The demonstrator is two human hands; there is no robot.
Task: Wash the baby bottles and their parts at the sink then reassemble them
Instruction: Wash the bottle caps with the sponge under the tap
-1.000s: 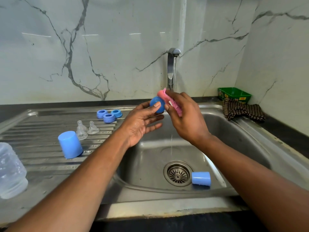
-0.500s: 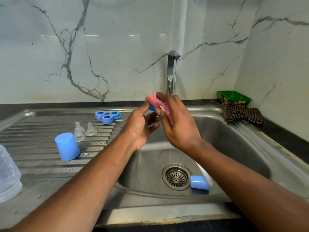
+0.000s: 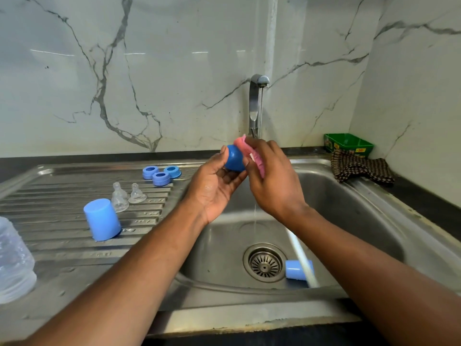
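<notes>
Since a moment ago, both hands have turned the blue cap (image 3: 234, 158) back into view at frame centre, above the sink (image 3: 349, 221). Left hand (image 3: 214, 186) grips it in curled fingers; right hand (image 3: 272, 176) pinches a pink sponge (image 3: 249, 152) against it (tap running). Wet plastic could slip and drop toward the drain (image 3: 265, 264).

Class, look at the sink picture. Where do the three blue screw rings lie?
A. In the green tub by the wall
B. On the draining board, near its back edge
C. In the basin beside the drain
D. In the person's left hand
B: the three blue screw rings sit clustered on the ribbed draining board near its back edge, behind the clear teats.
</notes>
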